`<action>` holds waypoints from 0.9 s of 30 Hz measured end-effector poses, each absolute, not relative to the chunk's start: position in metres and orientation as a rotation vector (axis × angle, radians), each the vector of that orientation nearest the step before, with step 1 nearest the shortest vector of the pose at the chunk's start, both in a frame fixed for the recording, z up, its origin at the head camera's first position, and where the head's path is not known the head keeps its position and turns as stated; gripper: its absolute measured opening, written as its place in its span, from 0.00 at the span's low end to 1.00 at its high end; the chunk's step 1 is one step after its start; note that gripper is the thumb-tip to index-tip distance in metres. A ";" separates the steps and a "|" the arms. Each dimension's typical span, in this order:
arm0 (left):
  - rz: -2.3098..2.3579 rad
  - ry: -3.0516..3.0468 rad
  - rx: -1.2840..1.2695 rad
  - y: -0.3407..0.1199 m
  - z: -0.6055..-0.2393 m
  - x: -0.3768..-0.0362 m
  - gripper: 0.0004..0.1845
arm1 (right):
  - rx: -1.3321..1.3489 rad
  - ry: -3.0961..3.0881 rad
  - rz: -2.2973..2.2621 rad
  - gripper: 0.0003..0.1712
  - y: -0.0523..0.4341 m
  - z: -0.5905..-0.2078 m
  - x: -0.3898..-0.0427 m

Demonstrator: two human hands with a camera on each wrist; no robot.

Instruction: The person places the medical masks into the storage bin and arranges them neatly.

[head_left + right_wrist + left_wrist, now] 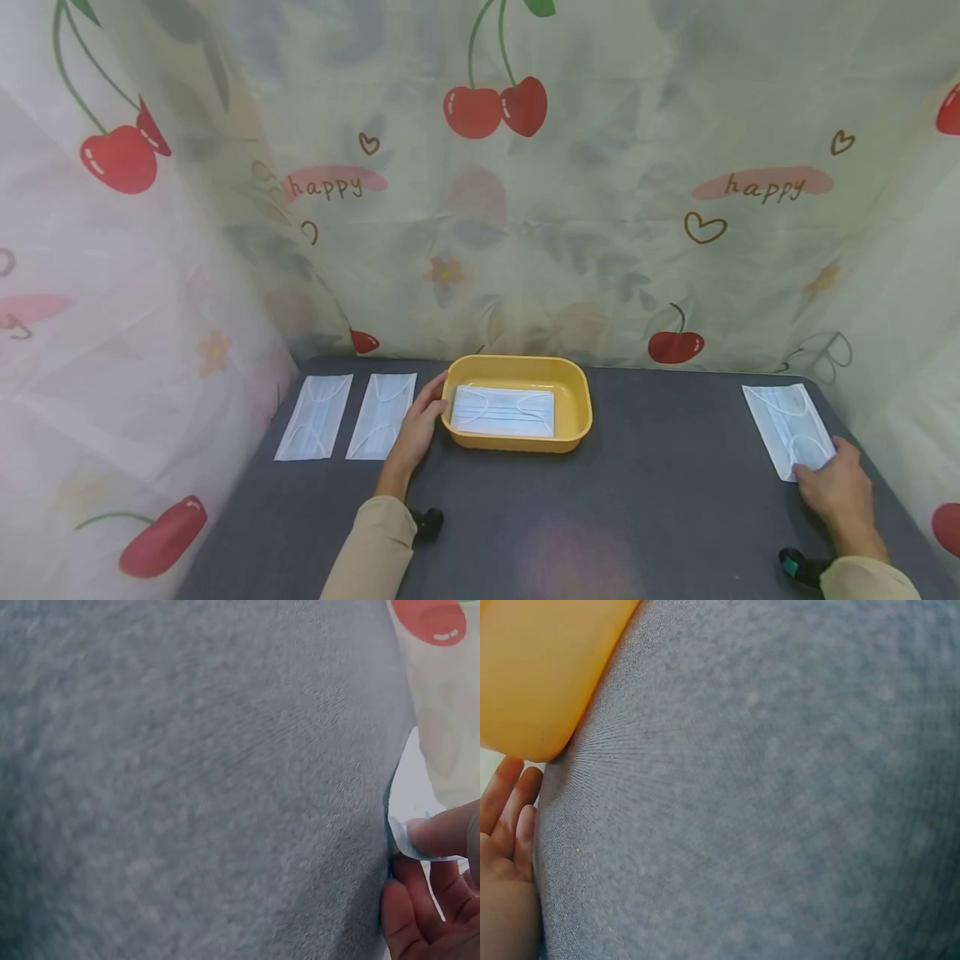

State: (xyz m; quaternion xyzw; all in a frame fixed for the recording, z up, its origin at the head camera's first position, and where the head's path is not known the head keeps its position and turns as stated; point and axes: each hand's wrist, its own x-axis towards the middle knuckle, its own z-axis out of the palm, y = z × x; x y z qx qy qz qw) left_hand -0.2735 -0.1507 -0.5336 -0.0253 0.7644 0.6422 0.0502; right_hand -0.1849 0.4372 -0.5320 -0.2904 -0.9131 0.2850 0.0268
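Observation:
My right hand [838,490] pinches the near end of a pale blue face mask [789,423] at the table's right side. In the right wrist view the thumb [442,831] lies on top of the mask [412,784], with fingers beneath its edge. On the left, my left hand [417,429] rests its straight fingers against the left rim of a yellow plastic basin [573,417]. One face mask [502,411] lies flat inside the basin, ear loops up. In the left wrist view, the left fingers [510,799] extend at the basin's corner [540,697].
Two more face masks, an outer one [315,417] and an inner one [381,415], lie left of the basin; the left hand overlaps the inner one. A dark grey cloth covers the table [660,500]. Cherry-printed curtains [600,208] enclose its back and sides.

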 end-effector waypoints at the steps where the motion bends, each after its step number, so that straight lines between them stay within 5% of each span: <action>1: 1.951 2.325 -0.067 -0.151 -0.529 -0.271 0.28 | -0.918 -2.812 0.896 0.50 0.436 -0.531 -0.185; 6: 1.924 2.332 -0.031 -0.152 -0.521 -0.266 0.28 | -0.964 -2.753 0.953 0.47 0.433 -0.525 -0.188; 14: 1.967 2.334 -0.038 -0.155 -0.555 -0.283 0.27 | -0.935 -2.663 1.003 0.39 0.428 -0.517 -0.189; 20: 1.979 2.358 -0.048 -0.153 -0.556 -0.284 0.27 | -0.914 -2.582 1.048 0.25 0.425 -0.509 -0.191; 27: 1.978 2.365 -0.061 -0.152 -0.556 -0.284 0.27 | -0.882 -2.516 1.065 0.32 0.421 -0.502 -0.193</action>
